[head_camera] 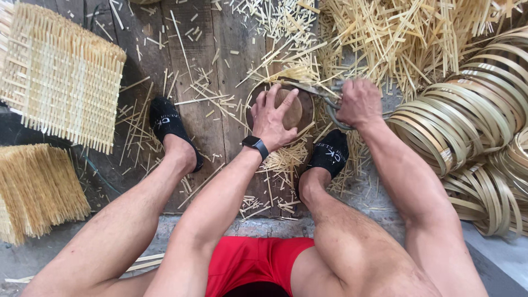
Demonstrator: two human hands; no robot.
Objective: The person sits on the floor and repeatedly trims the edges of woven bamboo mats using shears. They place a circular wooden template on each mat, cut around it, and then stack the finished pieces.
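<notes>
1. Left hand [273, 116] lies spread, fingers splayed, palm pressing down on a round wooden block [286, 110] that sits on the plank floor [203, 66] between the two feet.
2. Right hand [360, 102] is closed in a fist round the handles of metal shears [330, 102]; the blades point left, just beside the far rim of the block, near the left fingertips.
3. Whether a strip lies between the blades, I cannot tell (the offcuts hide it).
4. Bamboo offcuts [286, 159] litter the floor around the block; a thicker pile of bamboo slivers [385, 33] lies toward the far right edge of the floor.
5. Coiled bamboo hoops [473, 110] are stacked at the right edge, near the right forearm.
6. A woven bamboo mat [55, 77] sits at the far left corner; a bundle of fine strips [38, 187] lies nearer, at the left edge.
7. Risk, as judged: the blades stand close to the spread left fingers, so a slip of the shears could nick them.
8. Risk: loose offcuts under the block could let it shift under pressure; sharp slivers lie near the thinly covered feet (black socks [165, 124]).
</notes>
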